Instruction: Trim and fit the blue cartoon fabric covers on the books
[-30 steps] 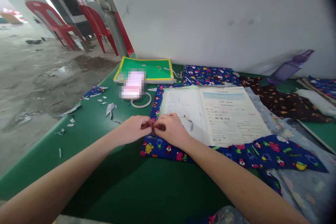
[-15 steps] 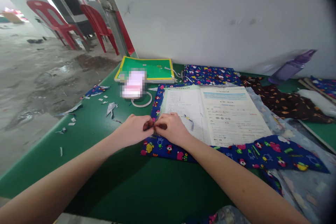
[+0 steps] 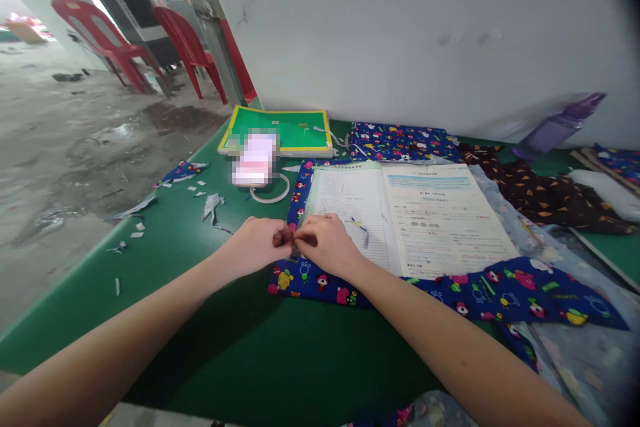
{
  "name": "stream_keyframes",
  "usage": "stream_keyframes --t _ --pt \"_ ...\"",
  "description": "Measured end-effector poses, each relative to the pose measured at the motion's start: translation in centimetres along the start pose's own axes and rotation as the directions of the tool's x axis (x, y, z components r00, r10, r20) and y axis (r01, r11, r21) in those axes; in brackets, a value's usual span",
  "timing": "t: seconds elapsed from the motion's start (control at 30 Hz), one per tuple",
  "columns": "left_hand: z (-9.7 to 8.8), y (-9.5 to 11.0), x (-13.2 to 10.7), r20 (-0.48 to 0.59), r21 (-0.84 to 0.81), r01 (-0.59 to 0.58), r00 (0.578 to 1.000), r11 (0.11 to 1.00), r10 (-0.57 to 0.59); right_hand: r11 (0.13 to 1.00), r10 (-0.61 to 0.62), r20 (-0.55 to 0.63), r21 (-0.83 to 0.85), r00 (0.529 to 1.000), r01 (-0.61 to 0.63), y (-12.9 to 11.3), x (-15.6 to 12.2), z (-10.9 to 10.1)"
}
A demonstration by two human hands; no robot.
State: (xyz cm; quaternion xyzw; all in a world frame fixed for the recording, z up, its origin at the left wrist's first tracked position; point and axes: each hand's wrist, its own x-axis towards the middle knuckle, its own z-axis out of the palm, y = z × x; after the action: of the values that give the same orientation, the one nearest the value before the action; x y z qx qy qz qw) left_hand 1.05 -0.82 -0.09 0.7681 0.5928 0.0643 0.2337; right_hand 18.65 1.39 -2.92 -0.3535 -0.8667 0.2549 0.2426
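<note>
My left hand (image 3: pixel 257 245) and my right hand (image 3: pixel 325 244) meet fingertip to fingertip at the left edge of a blue cartoon-print cloth (image 3: pixel 310 280). Both hands are closed in a pinch on that cloth edge, where a small dark object shows between the fingers; I cannot make it out. An open book (image 3: pixel 415 217) lies on the cloth just right of my right hand, its left page partly under my knuckles. The cloth spreads out under the book on the green table (image 3: pixel 240 340).
A green board with a yellow rim (image 3: pixel 290 130), a blurred pink item (image 3: pixel 255 160) and a white ring (image 3: pixel 270 195) lie behind my hands. Cloth scraps (image 3: pixel 213 205) litter the table's left edge. More fabrics and a purple bottle (image 3: pixel 560 125) are at right. Red chairs (image 3: pixel 185 47) stand beyond.
Both hands stay pinched together at the cloth's edge; they have only shifted very slightly.
</note>
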Motion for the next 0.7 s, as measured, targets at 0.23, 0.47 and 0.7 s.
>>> stream_keyframes --t 0.23,0.47,0.7 --pt "-0.2 -0.2 0.1 0.037 -0.064 0.050 0.998 0.997 -0.048 1.000 0.010 -0.008 -0.019 1.000 -0.010 -0.1 0.1 0.1" --pt "-0.9 -0.1 0.1 0.105 -0.176 0.046 0.994 0.983 -0.027 0.999 0.012 0.006 -0.040 1.000 -0.012 -0.1 0.0 -0.1" --pt "-0.9 -0.4 0.2 0.142 -0.199 0.040 0.990 0.979 -0.011 1.000 0.000 0.006 0.001 1.000 0.000 0.2 0.0 -0.2"
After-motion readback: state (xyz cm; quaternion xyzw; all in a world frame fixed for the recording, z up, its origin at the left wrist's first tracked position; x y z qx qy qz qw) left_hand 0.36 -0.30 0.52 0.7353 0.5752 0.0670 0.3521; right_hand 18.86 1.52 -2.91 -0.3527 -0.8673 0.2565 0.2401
